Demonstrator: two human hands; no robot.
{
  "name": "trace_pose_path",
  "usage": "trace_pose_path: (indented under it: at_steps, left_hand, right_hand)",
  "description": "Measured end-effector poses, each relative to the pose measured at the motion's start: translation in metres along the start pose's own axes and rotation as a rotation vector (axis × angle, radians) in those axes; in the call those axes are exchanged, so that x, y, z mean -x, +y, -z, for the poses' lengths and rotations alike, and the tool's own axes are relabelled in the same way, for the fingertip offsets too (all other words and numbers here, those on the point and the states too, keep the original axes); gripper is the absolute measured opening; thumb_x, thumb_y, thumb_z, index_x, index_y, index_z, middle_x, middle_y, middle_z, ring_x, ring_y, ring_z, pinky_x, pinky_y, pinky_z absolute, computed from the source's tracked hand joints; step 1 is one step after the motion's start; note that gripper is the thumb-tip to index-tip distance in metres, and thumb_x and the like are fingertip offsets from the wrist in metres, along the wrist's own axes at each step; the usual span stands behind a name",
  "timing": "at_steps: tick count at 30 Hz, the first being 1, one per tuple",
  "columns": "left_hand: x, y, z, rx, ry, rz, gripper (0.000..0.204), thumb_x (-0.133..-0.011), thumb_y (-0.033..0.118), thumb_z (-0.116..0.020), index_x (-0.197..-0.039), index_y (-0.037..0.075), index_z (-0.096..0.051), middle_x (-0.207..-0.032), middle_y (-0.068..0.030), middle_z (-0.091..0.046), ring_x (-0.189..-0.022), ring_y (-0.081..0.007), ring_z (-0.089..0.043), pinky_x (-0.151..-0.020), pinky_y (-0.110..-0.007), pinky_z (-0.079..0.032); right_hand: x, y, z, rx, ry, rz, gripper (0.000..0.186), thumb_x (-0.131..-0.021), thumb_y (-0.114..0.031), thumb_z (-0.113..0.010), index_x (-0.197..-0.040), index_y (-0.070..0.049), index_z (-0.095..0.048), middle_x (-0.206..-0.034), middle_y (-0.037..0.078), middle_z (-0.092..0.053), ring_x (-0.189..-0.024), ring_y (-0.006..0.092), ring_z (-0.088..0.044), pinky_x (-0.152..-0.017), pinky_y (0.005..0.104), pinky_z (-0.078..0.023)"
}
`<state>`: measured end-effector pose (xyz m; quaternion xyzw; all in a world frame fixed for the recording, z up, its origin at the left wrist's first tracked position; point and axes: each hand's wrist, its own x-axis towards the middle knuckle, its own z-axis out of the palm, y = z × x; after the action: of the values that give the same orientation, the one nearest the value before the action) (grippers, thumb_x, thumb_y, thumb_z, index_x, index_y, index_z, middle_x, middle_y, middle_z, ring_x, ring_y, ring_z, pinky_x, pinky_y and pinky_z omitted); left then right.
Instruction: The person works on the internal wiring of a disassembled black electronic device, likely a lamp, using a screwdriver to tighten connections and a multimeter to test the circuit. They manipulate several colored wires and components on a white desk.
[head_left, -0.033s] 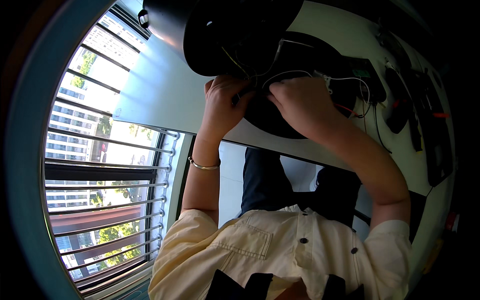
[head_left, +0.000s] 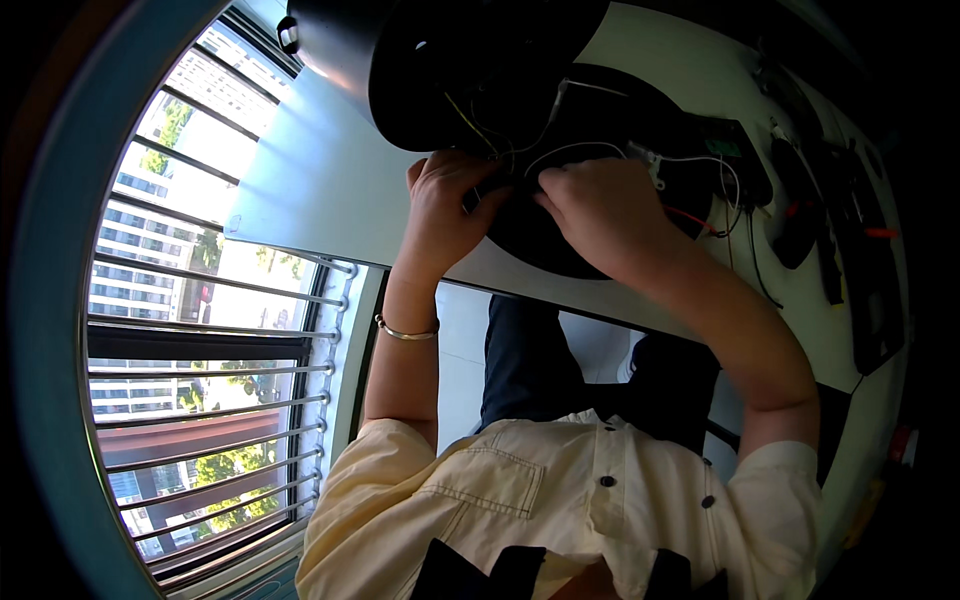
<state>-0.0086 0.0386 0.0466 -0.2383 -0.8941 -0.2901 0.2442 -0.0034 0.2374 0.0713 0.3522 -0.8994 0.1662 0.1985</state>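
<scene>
Hands meet at the near edge of a round black device [head_left: 590, 220] lying on the white worktop [head_left: 330, 190]. Left hand [head_left: 445, 205] has its grip curled around a small dark part [head_left: 478, 192] at the device's rim, fingers bent over it; right hand [head_left: 600, 205] presses beside it, fingers tucked under, and whether that grip holds anything cannot be told. Thin white wires [head_left: 690, 160] run over the device's top. A thin bracelet [head_left: 405, 332] circles the left wrist. Dark tools [head_left: 800, 200] lie further right.
</scene>
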Motion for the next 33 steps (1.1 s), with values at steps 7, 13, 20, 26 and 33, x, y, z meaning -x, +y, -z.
trace_pose_path:
  at_steps: [7,13,20,26,33]
  left_hand:
    - [0.008,0.001,0.011,0.171,-0.076,0.077,0.037,-0.066,0.005,-0.067,-0.104,0.006,-0.068,-0.094,-0.0097,-0.064,-0.102,-0.0267,-0.053,-0.094,-0.037,-0.037]
    - [0.018,0.011,-0.014,0.156,0.134,0.068,0.045,-0.063,-0.001,-0.057,-0.107,0.002,-0.064,-0.094,-0.0137,-0.061,-0.101,-0.0325,-0.050,-0.093,-0.040,-0.040]
    - [0.017,0.016,-0.019,0.111,0.210,-0.017,0.046,-0.065,0.001,-0.051,-0.110,-0.003,-0.058,-0.091,-0.0180,-0.060,-0.097,-0.0362,-0.050,-0.088,-0.043,-0.042]
    - [0.018,0.015,-0.015,0.095,0.149,0.002,0.045,-0.065,0.002,-0.044,-0.106,-0.001,-0.061,-0.098,-0.0172,-0.062,-0.102,-0.0341,-0.051,-0.093,-0.041,-0.041]
    - [0.017,0.015,-0.017,0.094,0.148,0.011,0.044,-0.063,0.003,-0.043,-0.102,-0.001,-0.062,-0.097,-0.0176,-0.062,-0.101,-0.0341,-0.050,-0.093,-0.042,-0.040]
  right_hand:
    - [0.001,-0.011,-0.001,-0.020,-0.119,-0.032,0.002,-0.073,-0.002,-0.060,-0.071,-0.003,-0.060,-0.060,0.011,-0.061,-0.055,0.0235,-0.064,-0.048,0.0332,-0.050]
    - [0.005,-0.015,-0.008,-0.012,-0.116,-0.080,0.002,-0.075,-0.003,-0.060,-0.076,-0.003,-0.059,-0.063,0.011,-0.062,-0.059,0.0249,-0.065,-0.051,0.0333,-0.051]
    - [0.009,-0.016,-0.014,-0.002,-0.138,-0.122,0.004,-0.078,-0.007,-0.061,-0.077,-0.004,-0.059,-0.064,0.011,-0.063,-0.061,0.0258,-0.066,-0.053,0.0342,-0.052]
    - [0.004,-0.020,-0.012,-0.007,-0.200,-0.148,0.006,-0.081,-0.009,-0.061,-0.078,-0.004,-0.059,-0.067,0.011,-0.064,-0.063,0.0252,-0.066,-0.055,0.0331,-0.053]
    - [0.002,-0.021,-0.011,0.007,-0.235,-0.176,0.006,-0.082,-0.009,-0.060,-0.079,-0.004,-0.059,-0.067,0.011,-0.064,-0.063,0.0252,-0.067,-0.056,0.0328,-0.053]
